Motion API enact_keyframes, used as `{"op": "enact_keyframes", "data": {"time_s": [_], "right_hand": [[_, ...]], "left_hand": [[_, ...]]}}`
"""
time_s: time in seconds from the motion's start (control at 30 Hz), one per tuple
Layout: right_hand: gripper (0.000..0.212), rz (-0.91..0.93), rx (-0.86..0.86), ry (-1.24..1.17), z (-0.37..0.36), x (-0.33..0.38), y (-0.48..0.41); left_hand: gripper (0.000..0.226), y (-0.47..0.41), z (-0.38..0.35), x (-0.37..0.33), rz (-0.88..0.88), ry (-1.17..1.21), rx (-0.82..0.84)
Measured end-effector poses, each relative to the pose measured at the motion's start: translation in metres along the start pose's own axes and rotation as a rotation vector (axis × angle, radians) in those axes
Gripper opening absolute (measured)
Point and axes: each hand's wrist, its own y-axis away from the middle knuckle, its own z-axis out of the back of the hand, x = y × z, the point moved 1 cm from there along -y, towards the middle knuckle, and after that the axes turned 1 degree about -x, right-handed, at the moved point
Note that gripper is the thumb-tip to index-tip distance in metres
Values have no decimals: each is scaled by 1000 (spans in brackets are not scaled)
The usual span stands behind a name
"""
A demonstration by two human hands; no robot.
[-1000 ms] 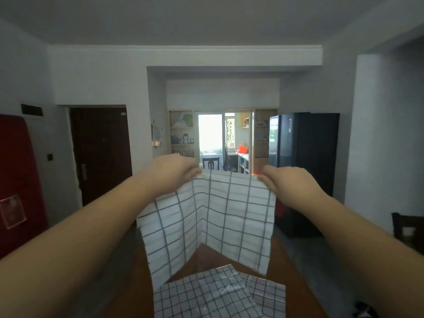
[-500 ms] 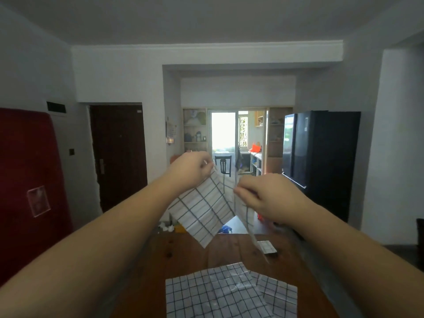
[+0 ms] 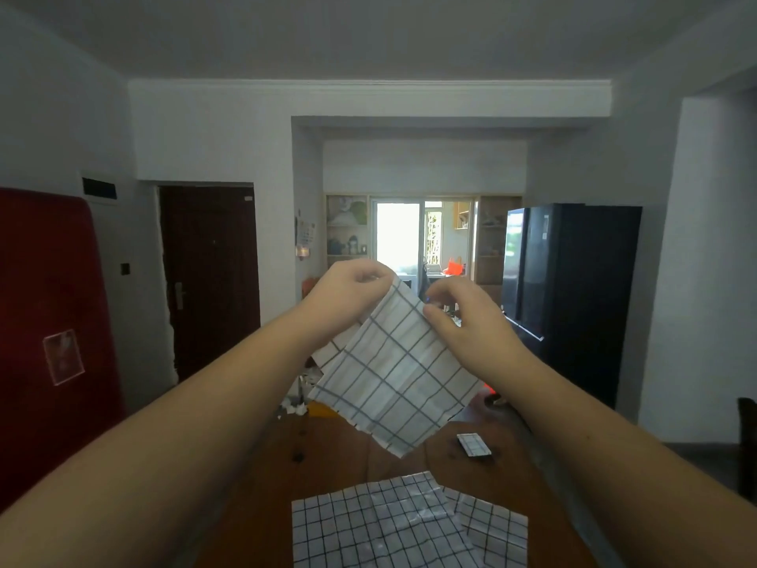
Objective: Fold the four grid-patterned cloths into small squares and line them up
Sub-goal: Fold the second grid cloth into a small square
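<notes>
**Entry: grid cloth held in mid-air, part-folded — points of risk**

While the white cloth with dark grid lines [image 3: 393, 371] hung doubled above the brown wooden table [image 3: 340, 457], both hands gripped its upper edge. The left hand [image 3: 348, 299] pinched the top corner at 11 o'clock of the cloth; the right hand [image 3: 463, 317] pinched the edge at 1 o'clock, fingers closed on the fabric. The cloth hung tilted, its low corner toward 6 o'clock, clear of the table.

Two flat grid-patterned cloths [image 3: 389, 526] lay overlapped on the table at 6 o'clock, unfolded. A small folded grid-patterned square [image 3: 473, 443] sat at 4 o'clock of the held cloth.

Risks, as judged: layers looked misaligned at the 9 o'clock edge, so a skewed fold was likely; a loose pinch could let one layer slip; lowering the cloth could drag the flat pair out of place.
</notes>
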Motion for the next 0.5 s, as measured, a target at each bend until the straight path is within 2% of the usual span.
{"op": "enact_keyframes", "data": {"time_s": [0.17, 0.27, 0.4, 0.5], "right_hand": [[12, -137, 73, -97, -2, 5, 0], [17, -160, 54, -102, 0, 7, 1], [18, -157, 76, -69, 2, 9, 4], [20, -129, 77, -16, 4, 12, 5]], "left_hand": [[15, 9, -3, -8, -39, 8, 32], [17, 13, -3, -9, -48, -12, 43], [31, 18, -3, -13, -13, -27, 112], [23, 19, -4, -15, -45, -118, 99]]}}
